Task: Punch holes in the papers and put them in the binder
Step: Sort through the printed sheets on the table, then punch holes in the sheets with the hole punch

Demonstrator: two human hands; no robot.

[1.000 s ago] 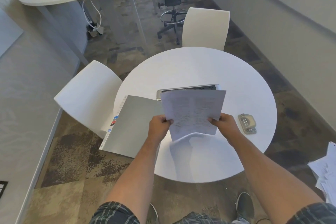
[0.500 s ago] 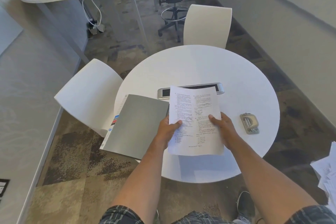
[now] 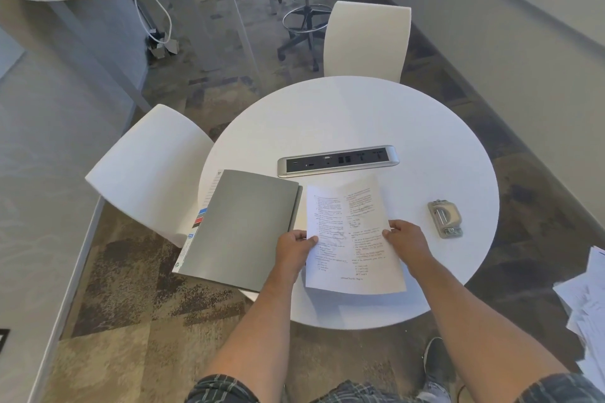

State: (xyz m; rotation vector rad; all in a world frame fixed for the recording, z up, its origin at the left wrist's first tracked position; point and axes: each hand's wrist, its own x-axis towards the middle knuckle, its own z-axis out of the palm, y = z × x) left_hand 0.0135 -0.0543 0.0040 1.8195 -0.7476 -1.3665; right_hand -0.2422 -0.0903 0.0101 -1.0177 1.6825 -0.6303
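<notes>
Both hands, left [image 3: 294, 250] and right [image 3: 406, 239], pinch the printed white paper sheets [image 3: 352, 235] over the round white bench [image 3: 360, 114], between the closed grey binder [image 3: 244, 226] at left and the small grey metal hole punch [image 3: 444, 217] at right.

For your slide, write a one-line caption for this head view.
Both hands, left hand and right hand, hold printed papers between grey binder and hole punch.

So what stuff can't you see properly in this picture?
- Words on the paper, head view: print too small to read.
- Inside the grey binder: its cover hides it.
- Loose papers on the floor: cut off by the right edge.
- Left hand fingers: hidden under the sheet.
</notes>
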